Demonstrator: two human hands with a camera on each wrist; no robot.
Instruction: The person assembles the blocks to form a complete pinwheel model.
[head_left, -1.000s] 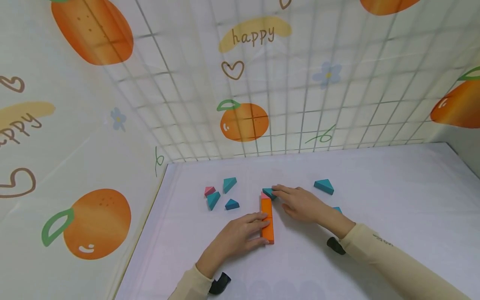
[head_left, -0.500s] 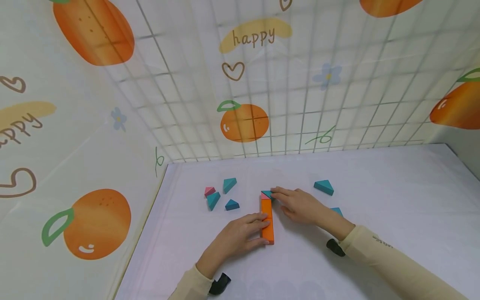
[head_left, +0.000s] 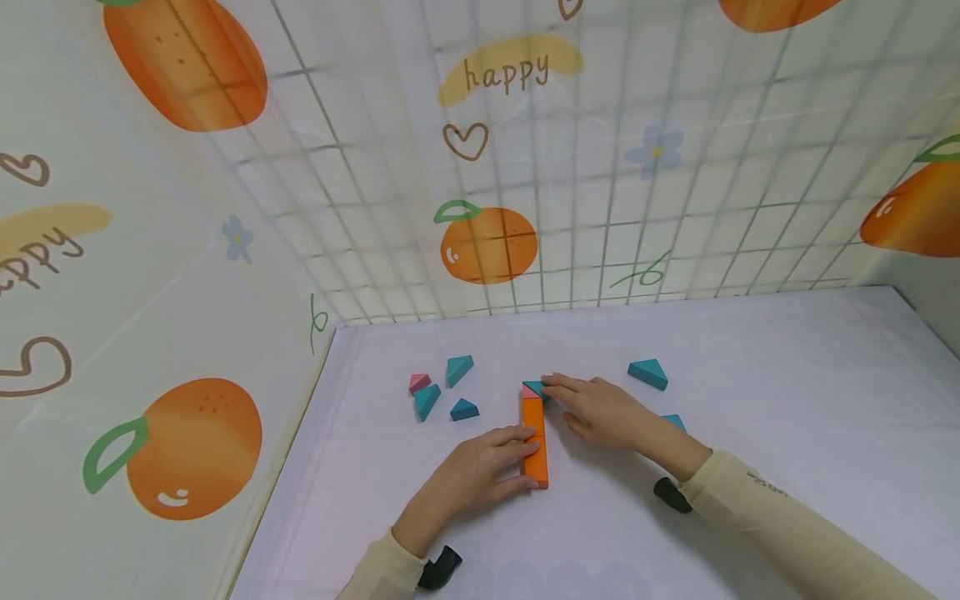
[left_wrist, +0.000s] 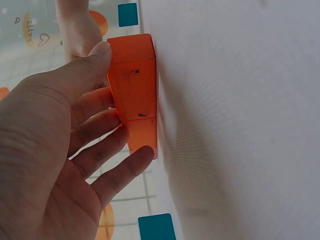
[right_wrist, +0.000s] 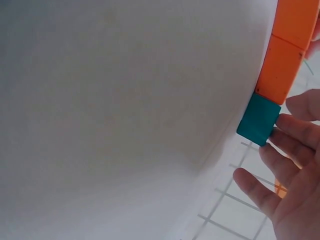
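Observation:
In the head view, two orange blocks (head_left: 534,463) lie end to end in a row on the white table. A pink triangle block (head_left: 529,392) sits at their far end, with a teal triangle block (head_left: 534,386) fitted against it. My left hand (head_left: 480,468) rests along the row's left side, fingers lightly bent and fingertips over the top; the thumb touches near the close end. My right hand (head_left: 606,408) presses its fingertips on the teal triangle's right side, partly covering it. In the right wrist view, the teal block (right_wrist: 259,119) meets the orange row's end.
Left of the row lie teal triangles, one at the back (head_left: 459,369), and a pink block (head_left: 419,382). Another teal triangle (head_left: 648,373) is at the back right. A blue block (head_left: 675,422) shows partly behind my right wrist. Patterned cloth walls (head_left: 570,183) stand behind and left.
The teal triangle has slid slightly toward me against the pink triangle, under my right fingertips. During the last half second little has moved; my left hand has stayed in place.

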